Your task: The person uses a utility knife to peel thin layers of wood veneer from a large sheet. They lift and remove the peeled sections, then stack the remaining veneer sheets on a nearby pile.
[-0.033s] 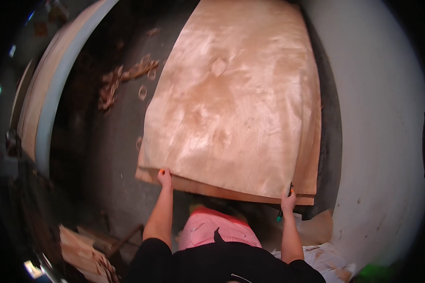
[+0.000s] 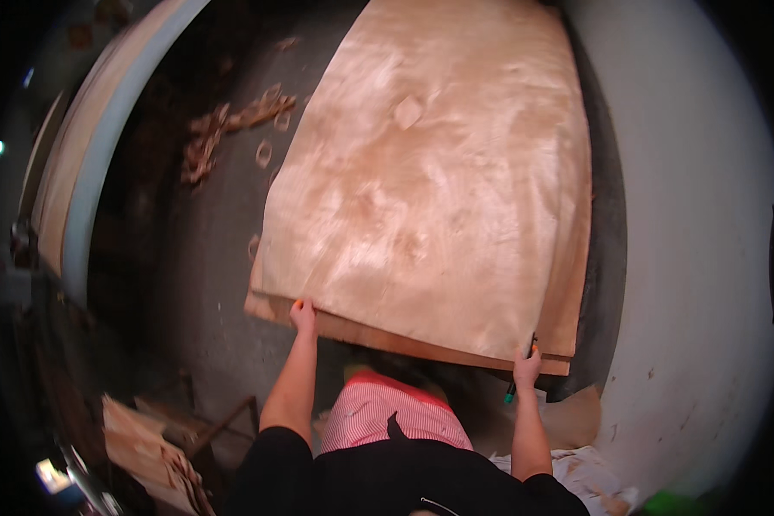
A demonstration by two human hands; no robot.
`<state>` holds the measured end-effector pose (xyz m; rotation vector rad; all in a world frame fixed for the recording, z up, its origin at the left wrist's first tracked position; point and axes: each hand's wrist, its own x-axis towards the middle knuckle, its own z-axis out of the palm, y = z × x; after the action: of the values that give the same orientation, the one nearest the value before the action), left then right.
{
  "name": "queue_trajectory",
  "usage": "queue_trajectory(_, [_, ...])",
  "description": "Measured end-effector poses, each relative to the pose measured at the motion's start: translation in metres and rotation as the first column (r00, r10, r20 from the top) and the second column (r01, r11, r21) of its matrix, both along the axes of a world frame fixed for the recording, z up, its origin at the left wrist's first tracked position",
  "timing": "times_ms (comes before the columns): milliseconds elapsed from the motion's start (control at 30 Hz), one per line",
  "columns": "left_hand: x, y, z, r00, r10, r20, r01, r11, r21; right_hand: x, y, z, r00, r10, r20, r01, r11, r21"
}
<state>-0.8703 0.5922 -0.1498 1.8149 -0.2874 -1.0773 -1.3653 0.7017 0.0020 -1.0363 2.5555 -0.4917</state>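
Note:
A large, thin, pale wood veneer sheet [image 2: 430,232] lies over a stack of similar sheets [image 2: 378,335], its surface wavy and shiny. My left hand [image 2: 303,316] pinches its near edge toward the left, with something orange on the thumb. At the near right corner, my right hand [image 2: 527,370] is closed on the same sheet. A slim dark tool with a green end [image 2: 510,395] is also in the right hand; its kind cannot be made out. Farther up the sheet shows a diamond-shaped patch [image 2: 408,112].
A pale wall [image 2: 688,241] runs along the right. Wood scraps [image 2: 232,125] lie on the dark floor at left, beyond them another tall stack of sheets [image 2: 86,172]. Broken veneer pieces [image 2: 150,447] stand at lower left; white scraps [image 2: 589,473] lie at lower right.
The view has shifted slightly. My left hand and the sheet's near left edge sit a little higher in the picture; both hands keep their hold.

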Motion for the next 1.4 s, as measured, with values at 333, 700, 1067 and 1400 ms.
queue_trajectory(333, [0.028, 0.033, -0.138, 0.672, 0.523, -0.525, -0.418, 0.852, 0.315, -0.028, 0.006, -0.097, 0.968, 0.102, -0.229, -0.014, 0.934, 0.356])
queue_trajectory(700, [0.068, 0.023, -0.187, 0.833, 0.484, -0.269, -0.362, 0.843, 0.397, 0.031, 0.004, -0.184, 0.957, 0.283, -0.064, -0.206, 0.817, 0.539])
queue_trajectory(1067, [0.062, 0.029, -0.203, 0.888, 0.363, -0.283, -0.227, 0.880, 0.417, 0.037, -0.008, -0.183, 0.942, 0.324, -0.085, -0.244, 0.837, 0.491])
queue_trajectory(1400, [0.058, 0.027, -0.197, 0.943, 0.234, -0.237, -0.122, 0.905, 0.408, 0.004, 0.023, -0.212, 0.884, 0.457, -0.098, -0.395, 0.843, 0.364])
